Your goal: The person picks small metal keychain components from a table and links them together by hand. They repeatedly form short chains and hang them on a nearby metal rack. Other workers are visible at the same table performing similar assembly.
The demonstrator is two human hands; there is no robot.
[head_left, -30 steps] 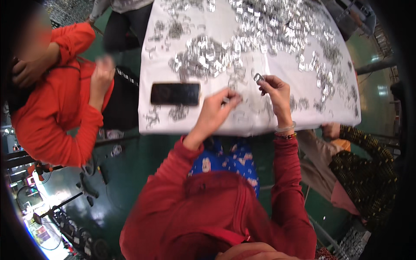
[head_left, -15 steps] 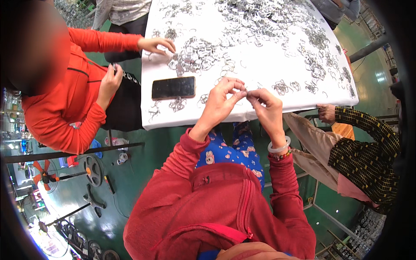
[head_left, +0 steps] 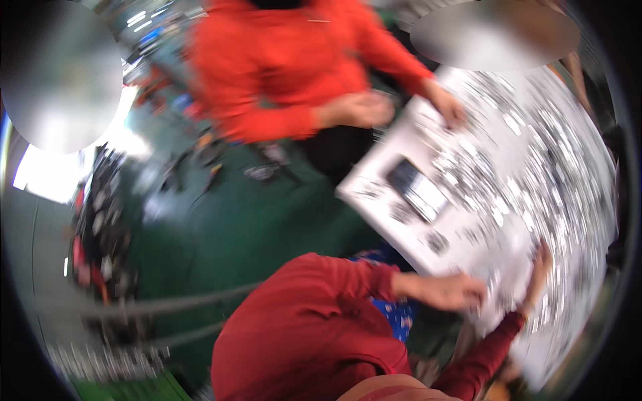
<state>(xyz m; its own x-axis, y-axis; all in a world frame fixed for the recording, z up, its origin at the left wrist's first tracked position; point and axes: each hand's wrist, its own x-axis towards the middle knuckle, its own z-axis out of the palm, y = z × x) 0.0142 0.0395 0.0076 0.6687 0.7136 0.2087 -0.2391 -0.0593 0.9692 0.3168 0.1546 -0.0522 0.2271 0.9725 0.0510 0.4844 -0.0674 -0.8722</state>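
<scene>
Over the near side of a broad, white-covered surface [head_left: 378,212], the person's hands are now working apart, where half a second ago their fingertips were meeting. The bare left hand [head_left: 451,292] is hanging by the near edge, its fingers bending loosely inward toward the right; the bare right hand [head_left: 540,267] is reaching farther out, its fingers pointing away among small, silvery, loop-shaped metal pieces [head_left: 552,167]. These pieces are lying strewn across the surface, with a small grey cluster [head_left: 438,242] resting between the left hand and a dark, flat, rectangular phone [head_left: 418,190]. With everything smearing in the motion, I cannot fairly tell how far either hand is opening at the fingertips, or whether it is holding a piece. The view is also swinging to the left, so the surface is now sitting aslant on the right and more green floor [head_left: 214,227] is showing. For the handling, this parting is probably meaning that the hands are no longer sharing one piece. Across the corner, a co-worker's orange-red-sleeved hand [head_left: 449,110] is resting over the surface near the scattered metal.
</scene>
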